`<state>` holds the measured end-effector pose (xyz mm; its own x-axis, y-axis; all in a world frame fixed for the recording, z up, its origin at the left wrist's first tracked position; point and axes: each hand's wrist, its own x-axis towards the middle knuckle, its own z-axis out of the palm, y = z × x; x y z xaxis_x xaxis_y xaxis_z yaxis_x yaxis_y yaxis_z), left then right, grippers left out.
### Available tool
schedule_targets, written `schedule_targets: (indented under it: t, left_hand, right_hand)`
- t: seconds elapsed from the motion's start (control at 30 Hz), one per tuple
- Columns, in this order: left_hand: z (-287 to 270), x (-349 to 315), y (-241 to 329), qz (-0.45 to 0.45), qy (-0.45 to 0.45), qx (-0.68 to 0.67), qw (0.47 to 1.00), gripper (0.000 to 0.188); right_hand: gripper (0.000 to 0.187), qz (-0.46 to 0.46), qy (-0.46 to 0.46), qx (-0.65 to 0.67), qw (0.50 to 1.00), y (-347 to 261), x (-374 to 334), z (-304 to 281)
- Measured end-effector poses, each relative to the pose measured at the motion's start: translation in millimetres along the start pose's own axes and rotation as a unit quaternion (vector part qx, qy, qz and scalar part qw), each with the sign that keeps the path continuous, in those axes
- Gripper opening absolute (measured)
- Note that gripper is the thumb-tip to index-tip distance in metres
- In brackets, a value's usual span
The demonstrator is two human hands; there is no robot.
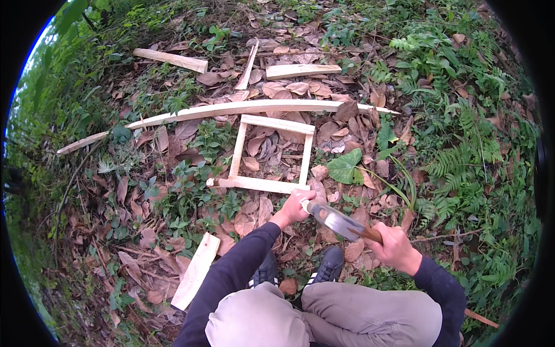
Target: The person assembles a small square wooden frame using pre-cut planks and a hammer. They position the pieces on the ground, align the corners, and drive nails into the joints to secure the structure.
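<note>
Pale-wood frame [263,184] lies on dry leaves [244,224], probably light and stiff, best gripped mid-rail; the right hand [396,248] has its fingers clamped on a metal-headed tool's [338,222] handle [371,233]; the left hand [295,208] curls by the near-right corner, its hold unclear

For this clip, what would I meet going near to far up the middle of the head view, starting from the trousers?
Trousers → shoes → left hand → wooden frame → long wooden strip → short board.
</note>
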<state>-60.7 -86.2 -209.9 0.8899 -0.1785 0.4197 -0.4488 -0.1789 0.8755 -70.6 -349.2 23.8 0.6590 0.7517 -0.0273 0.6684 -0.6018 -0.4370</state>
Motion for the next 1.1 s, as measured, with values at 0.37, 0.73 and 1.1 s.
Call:
schedule_targets:
  t: [0.37, 0.73, 1.1]
  left_hand:
    - [0.3, 2.2, -7.7, -0.013, 0.01, 0.008, 1.0, 0.024]
    - [-0.2, -2.5, -13.1, -0.009, 0.018, -0.016, 1.0, 0.022]
    - [1.1, 2.4, -10.5, -0.019, -0.003, 0.005, 1.0, 0.021]
  right_hand:
    - [0.03, -0.028, 0.02, 0.018, 0.999, -3.7, -8.0, 2.3]
    - [0.028, -0.081, 0.044, 0.038, 0.995, -15.4, -0.5, -13.2]
    - [0.028, -0.049, 0.028, 0.015, 0.998, -2.7, -3.0, -5.5]
